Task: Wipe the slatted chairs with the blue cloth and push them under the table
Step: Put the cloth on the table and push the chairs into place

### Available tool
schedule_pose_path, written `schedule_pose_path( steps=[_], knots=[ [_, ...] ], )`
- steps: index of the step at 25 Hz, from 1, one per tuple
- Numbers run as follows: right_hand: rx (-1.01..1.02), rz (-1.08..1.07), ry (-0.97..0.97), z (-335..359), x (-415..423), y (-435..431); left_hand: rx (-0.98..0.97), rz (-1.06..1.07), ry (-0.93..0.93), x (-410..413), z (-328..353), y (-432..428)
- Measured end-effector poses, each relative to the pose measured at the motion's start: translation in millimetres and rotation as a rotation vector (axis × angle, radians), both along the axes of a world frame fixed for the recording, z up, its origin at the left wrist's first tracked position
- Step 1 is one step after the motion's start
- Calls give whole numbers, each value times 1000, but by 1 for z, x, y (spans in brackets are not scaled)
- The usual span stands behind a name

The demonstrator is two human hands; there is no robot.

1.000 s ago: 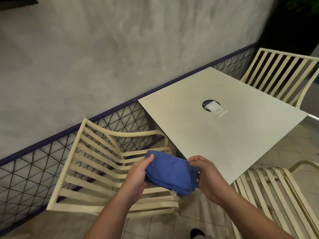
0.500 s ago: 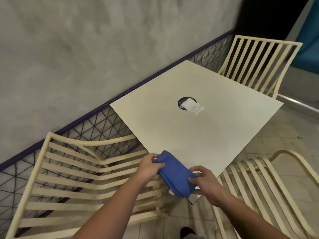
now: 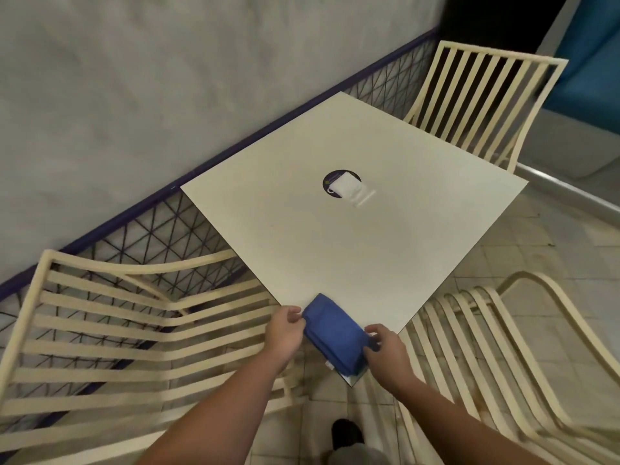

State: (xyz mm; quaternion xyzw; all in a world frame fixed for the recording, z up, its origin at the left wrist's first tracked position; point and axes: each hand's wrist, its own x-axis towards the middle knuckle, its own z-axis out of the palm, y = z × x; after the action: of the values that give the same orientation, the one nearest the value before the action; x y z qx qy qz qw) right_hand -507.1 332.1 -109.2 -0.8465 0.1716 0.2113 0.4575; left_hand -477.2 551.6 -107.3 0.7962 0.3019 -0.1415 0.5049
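1. Cloth position. The blue cloth (image 3: 335, 333) was folded into a thick pad and lay over the near corner of the desk (image 3: 335, 250), partly overhanging the corner tip.

2. Hands. Your left hand (image 3: 285, 333) pinched the left end of the cloth between thumb and fingers. Your right hand (image 3: 385, 347) gripped the right end with curled fingers. Both hands were clamped on the cloth, one at each end.

3. Chairs. The left slatted chair (image 3: 100, 330) stood beside the desk's left edge, and the right slatted chair (image 3: 486, 347) stood beside its right edge. The far slatted chair (image 3: 486, 102) stood at the opposite side, its backrest upright just behind the desk edge.

4. Labels. A round dark sticker (image 3: 330, 181) sat at the desk's centre, partly covered by a white paper item (image 3: 350, 193); its print was too small to read. A small white tag (image 3: 329, 365) showed at the cloth's lower edge, with no legible writing.

5. Surroundings. A dark mesh railing (image 3: 167, 226) ran along the grey wall (image 3: 167, 78) behind the desk.
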Motion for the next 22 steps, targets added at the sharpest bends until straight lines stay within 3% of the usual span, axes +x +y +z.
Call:
schedule_pose_path(
  steps=[4,7,10,12,16,19,20,22],
  knots=[
    [-145,42,-85,13,-14,8,76,-103,-70,-34,20,40],
    [-234,135,-331,30,-37,20,187,-166,-128,-74,35,90],
    [-316,420,-573,32,-61,50,219,-95,-118,-118,32,150],
    [-333,621,-590,28,-75,86,247,-35,-114,-143,27,185],
    [-322,909,-348,-4,-99,170,423,65,-115,-191,23,256],
    [-337,1046,53,-55,-112,221,801,128,-162,-232,25,321],
    [-301,982,183,-70,-116,233,921,169,-156,-245,28,341],
    [-156,661,444,-93,-123,252,1041,253,-107,-269,36,380]
  ],
)
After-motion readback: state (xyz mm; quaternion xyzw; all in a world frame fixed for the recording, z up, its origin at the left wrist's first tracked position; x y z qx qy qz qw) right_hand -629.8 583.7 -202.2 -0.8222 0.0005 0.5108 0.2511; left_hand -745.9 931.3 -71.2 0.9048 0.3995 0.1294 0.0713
